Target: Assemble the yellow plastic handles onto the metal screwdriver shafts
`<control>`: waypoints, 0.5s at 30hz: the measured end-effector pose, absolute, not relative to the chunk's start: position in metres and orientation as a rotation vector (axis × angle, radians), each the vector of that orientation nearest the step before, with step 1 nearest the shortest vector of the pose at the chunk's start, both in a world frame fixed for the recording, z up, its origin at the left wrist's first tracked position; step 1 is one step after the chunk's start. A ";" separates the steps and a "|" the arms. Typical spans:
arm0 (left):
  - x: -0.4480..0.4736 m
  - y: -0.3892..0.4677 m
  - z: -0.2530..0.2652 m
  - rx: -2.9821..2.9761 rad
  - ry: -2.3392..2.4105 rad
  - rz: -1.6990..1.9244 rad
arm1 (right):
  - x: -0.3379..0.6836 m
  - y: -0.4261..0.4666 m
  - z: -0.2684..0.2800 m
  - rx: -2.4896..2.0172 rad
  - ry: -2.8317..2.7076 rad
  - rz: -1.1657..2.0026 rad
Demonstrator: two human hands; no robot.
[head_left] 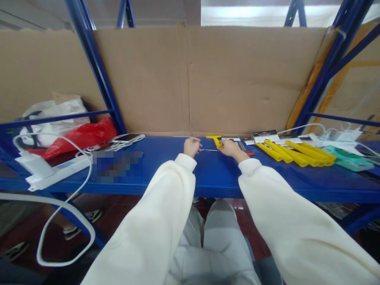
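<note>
A wide sheet of cardboard [237,79] is standing along the back of my workspace, and in front of it the blue tabletop [166,166] is running from side to side. Blue posts [101,75] are rising at its left and right. My white sleeves [157,213] are reaching over the front edge towards the middle. On the left, a white bag [59,116] and a red bag [86,136] are lying together, with a power strip [67,171] sitting nearer me. On the right, several yellow tubes [293,155] are lying side by side at a slant, and a green packet [350,158] is resting just beyond them. A phone [128,137] is lying near the red bag, a white cable beside it.

My right hand [225,148] is gripping a yellow T-shaped piece [216,139], its crossbar pointing away from me, near the middle of the tabletop. My left hand [192,147] is holding its fingers curled close together; I cannot tell whether anything is between them. A thin rod [210,150] is stretching between my hands, and a red handle [250,153] is showing beside my right wrist, perhaps belonging to the same tool.
</note>
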State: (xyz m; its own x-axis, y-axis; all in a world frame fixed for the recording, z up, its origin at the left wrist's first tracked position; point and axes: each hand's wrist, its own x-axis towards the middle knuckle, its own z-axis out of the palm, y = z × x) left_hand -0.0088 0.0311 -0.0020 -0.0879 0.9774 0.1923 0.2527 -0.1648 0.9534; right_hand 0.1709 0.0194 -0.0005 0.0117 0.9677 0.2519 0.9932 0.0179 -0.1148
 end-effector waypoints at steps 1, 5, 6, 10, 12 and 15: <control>-0.009 0.031 -0.003 1.521 1.407 1.291 | 0.169 0.017 0.000 -2.044 -2.047 -0.160; -0.011 0.033 -0.008 1.799 1.471 1.257 | 0.164 0.017 -0.001 -2.051 -2.089 -0.190; -0.011 0.033 -0.009 1.871 1.474 1.245 | 0.164 0.019 -0.001 -2.052 -2.097 -0.185; -0.011 0.036 -0.011 2.020 1.488 1.208 | 0.162 0.025 -0.004 -2.045 -2.083 -0.192; -0.011 0.036 -0.011 2.030 1.490 1.216 | 0.162 0.026 -0.004 -2.023 -2.061 -0.211; -0.012 0.036 -0.012 2.015 1.483 1.247 | 0.160 0.026 -0.004 -1.949 -2.007 -0.228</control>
